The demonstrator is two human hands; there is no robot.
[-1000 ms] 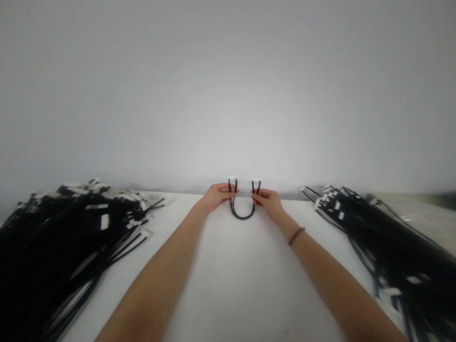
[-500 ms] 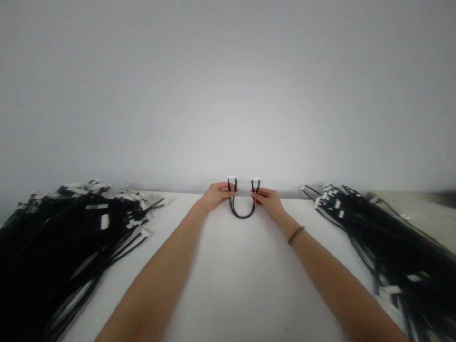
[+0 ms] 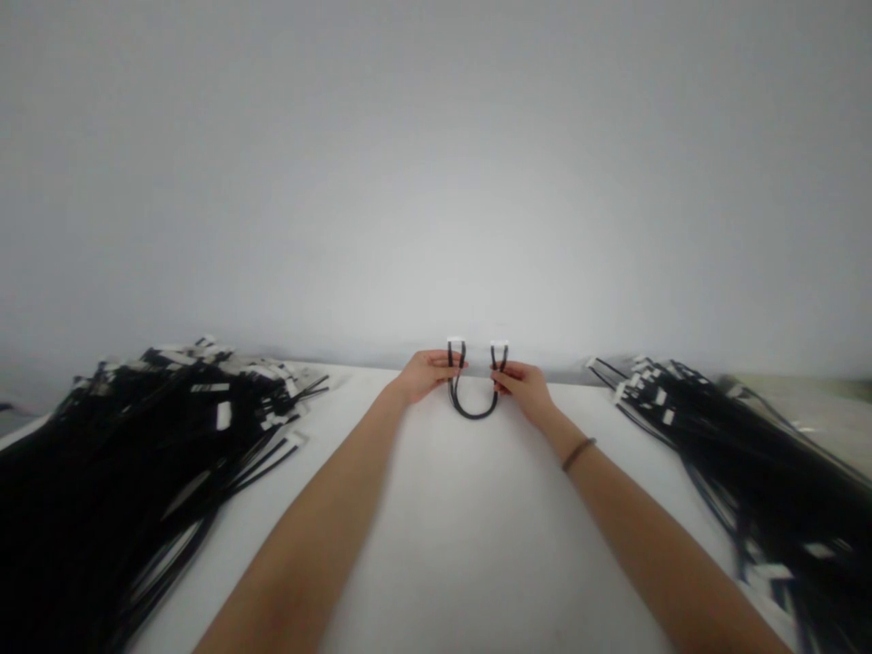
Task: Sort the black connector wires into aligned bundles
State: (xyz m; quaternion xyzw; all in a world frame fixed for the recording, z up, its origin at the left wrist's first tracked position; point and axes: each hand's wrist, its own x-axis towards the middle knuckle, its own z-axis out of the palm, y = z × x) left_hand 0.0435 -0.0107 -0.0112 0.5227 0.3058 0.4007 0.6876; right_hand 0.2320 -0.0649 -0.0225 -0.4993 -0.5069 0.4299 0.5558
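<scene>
A short black cable (image 3: 471,415) hangs in a U shape between my hands, near the table's far edge. Each end splits into two strands that run up to a white connector, one at the left (image 3: 456,341) and one at the right (image 3: 500,344). My left hand (image 3: 428,374) pinches the cable just below the left connector. Below the right connector, the fingers of my right hand (image 3: 523,386) are closed on the other end. A dark band is round my right wrist.
On the white table (image 3: 450,545), a large heap of black cables with white connectors (image 3: 156,454) lies at the left. Another bundle of such cables (image 3: 742,445) lies at the right, beside a pale, shiny plastic surface (image 3: 804,409). A plain grey-white wall (image 3: 436,182) rises behind.
The whole view has shifted slightly, so everything appears a little further right. Both hands keep the same hold on the cable.
</scene>
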